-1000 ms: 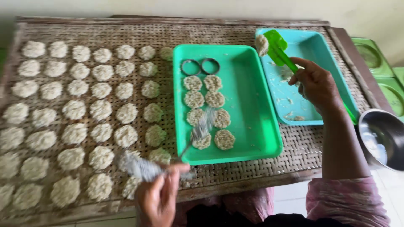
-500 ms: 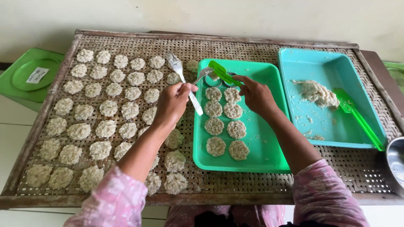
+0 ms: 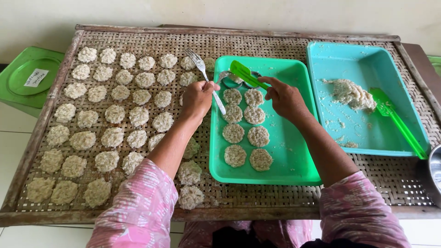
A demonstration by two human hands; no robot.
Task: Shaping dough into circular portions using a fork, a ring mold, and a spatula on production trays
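A woven bench (image 3: 294,195) with a wooden frame carries rows of pale, round patties (image 3: 112,115) across its left half. At right lies a turquoise tray (image 3: 404,142) holding a lump of pale mixture (image 3: 351,94) and a long green spatula (image 3: 397,121), which rests diagonally near the tray's right wall. A green lid (image 3: 20,87) bearing a white label sits beyond the bench's left edge, on a lower level. The rim of a metal bowl (image 3: 435,172) shows at the right border. A pale wall (image 3: 275,16) stands behind.
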